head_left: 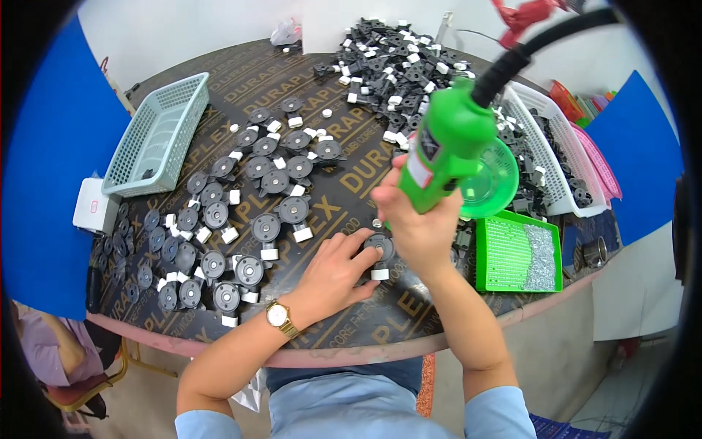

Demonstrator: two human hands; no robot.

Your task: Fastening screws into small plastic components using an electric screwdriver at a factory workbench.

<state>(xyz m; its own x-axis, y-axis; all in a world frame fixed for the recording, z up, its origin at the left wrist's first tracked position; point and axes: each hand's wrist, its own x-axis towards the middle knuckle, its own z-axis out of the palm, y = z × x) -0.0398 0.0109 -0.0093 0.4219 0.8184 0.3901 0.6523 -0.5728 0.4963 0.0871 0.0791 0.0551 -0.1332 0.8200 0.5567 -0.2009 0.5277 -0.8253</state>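
Observation:
A green corded electric screwdriver (459, 121) is wrapped in my right hand (425, 233), tilted over the table in front of me. Its tip is hidden behind the hand. My left hand (330, 269) lies on the table and steadies a round black plastic part with a white tab (380, 274) between thumb and fingers. This part sits just left of and below my right hand. Several similar black round parts (249, 271) with white tabs are spread to the left of my left hand, mostly with their discs facing up.
A green tray (501, 252) with small silvery screws (540, 257) stands at right, a green bowl (504, 179) behind it. A large heap of black and white parts (391, 69) covers the back. Baskets stand at left (117, 186) and right (585, 208). Another person (55, 344) sits far left.

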